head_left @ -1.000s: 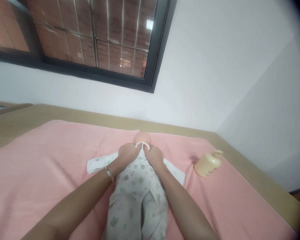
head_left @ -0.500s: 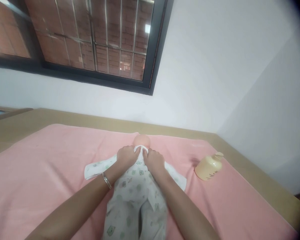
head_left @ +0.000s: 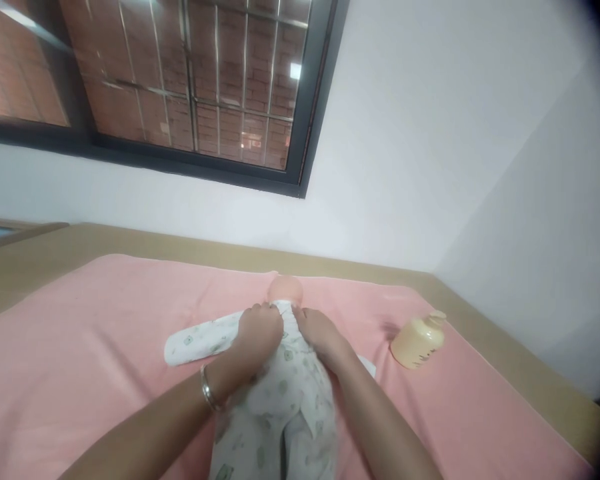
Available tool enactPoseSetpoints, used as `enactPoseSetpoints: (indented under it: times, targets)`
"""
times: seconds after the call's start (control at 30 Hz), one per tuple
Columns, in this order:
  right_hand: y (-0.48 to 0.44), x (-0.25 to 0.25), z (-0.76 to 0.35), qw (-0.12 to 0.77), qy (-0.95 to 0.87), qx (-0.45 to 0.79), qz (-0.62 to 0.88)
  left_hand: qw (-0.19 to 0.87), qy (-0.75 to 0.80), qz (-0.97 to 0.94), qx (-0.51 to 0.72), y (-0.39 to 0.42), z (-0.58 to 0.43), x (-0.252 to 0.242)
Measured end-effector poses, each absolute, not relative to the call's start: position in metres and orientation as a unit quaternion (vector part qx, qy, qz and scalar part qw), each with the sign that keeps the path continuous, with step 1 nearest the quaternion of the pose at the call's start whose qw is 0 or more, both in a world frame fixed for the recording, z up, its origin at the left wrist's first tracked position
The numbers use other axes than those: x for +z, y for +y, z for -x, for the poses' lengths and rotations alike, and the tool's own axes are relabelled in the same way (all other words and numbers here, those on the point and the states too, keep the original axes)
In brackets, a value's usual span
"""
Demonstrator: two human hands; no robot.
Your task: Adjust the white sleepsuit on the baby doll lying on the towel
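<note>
A baby doll (head_left: 285,288) lies on its back on a pink towel (head_left: 95,333), dressed in a white printed romper (head_left: 285,393). Only the top of its head shows beyond my hands. My left hand (head_left: 259,331) rests closed on the romper at the doll's left shoulder, fingers curled into the cloth near the collar. My right hand (head_left: 320,335) grips the cloth on the other side of the collar. One romper sleeve (head_left: 195,340) stretches out to the left. A metal bangle sits on my left wrist.
A cream pump bottle (head_left: 419,339) lies on its side on the towel to the right. The towel covers a tan surface (head_left: 520,380) set against white walls. A dark-framed barred window (head_left: 190,87) is above.
Both hands have slid down from the collar onto the doll's shoulders and chest, pulling the romper down. More of the doll's head shows. The left sleeve lies flatter.
</note>
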State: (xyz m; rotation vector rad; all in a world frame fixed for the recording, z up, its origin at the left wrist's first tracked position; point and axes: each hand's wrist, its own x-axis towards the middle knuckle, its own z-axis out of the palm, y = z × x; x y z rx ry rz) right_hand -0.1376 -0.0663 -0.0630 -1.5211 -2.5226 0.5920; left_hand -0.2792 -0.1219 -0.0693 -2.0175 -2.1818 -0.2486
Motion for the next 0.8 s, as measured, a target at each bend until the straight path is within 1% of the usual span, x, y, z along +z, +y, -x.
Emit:
enactPoseSetpoints:
  times: [0.07,0.13,0.2,0.23,0.33,0.43,0.53,0.67,0.73,0.8]
  targets:
    - [-0.081,-0.055,0.137,0.083,-0.853,0.151,0.493,0.031,-0.75,0.653,-0.103,-0.115,0.285,-0.068]
    - [-0.099,-0.048,0.139,0.106,-0.87,0.106,0.47,-0.051,-0.764,0.632,-0.118,-0.11,0.292,-0.062]
    - [-0.11,-0.044,0.142,0.12,-0.88,0.093,0.449,-0.108,-0.766,0.626,-0.104,-0.11,0.294,-0.054]
    - [-0.111,-0.045,0.143,0.122,-0.881,0.093,0.448,-0.11,-0.762,0.632,-0.086,-0.112,0.292,-0.05]
    - [-0.097,-0.053,0.145,0.107,-0.865,0.095,0.481,-0.047,-0.746,0.662,-0.057,-0.124,0.281,-0.041]
    - [-0.078,-0.06,0.143,0.075,-0.851,0.12,0.506,-0.022,-0.755,0.65,-0.081,-0.128,0.275,-0.044]
    - [-0.083,-0.054,0.14,0.078,-0.867,0.138,0.472,-0.053,-0.767,0.629,-0.116,-0.117,0.284,-0.054]
    - [-0.107,-0.045,0.142,0.119,-0.889,0.094,0.432,-0.134,-0.763,0.621,-0.12,-0.105,0.296,-0.059]
    - [-0.108,-0.047,0.145,0.114,-0.888,0.088,0.437,-0.111,-0.76,0.633,-0.098,-0.109,0.292,-0.057]
    - [-0.098,-0.053,0.147,0.101,-0.876,0.093,0.462,-0.048,-0.744,0.664,-0.065,-0.118,0.282,-0.054]
